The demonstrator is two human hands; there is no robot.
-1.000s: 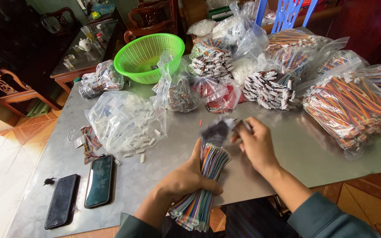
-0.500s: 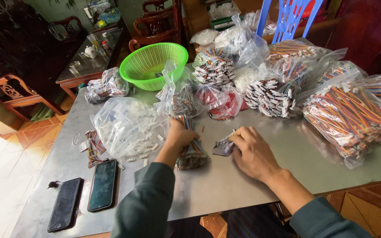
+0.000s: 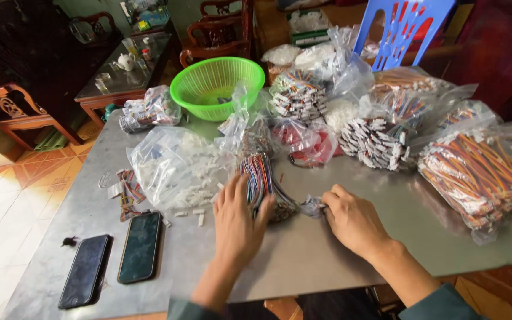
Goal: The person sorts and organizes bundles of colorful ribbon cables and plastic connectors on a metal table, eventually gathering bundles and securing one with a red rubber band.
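Our left hand (image 3: 236, 222) lies flat over the bundle of multicoloured wires (image 3: 261, 184), fingers wrapped on its near end, pinning it to the metal table (image 3: 351, 255) just in front of the clear bag of white connectors (image 3: 176, 169). Our right hand (image 3: 354, 222) pinches a small crumpled plastic bag (image 3: 312, 206) touching the bundle's right side. We judge it best to keep the wires bunched and straight under the left palm, and hold the bag mouth wide with the right so no loose ends snag.
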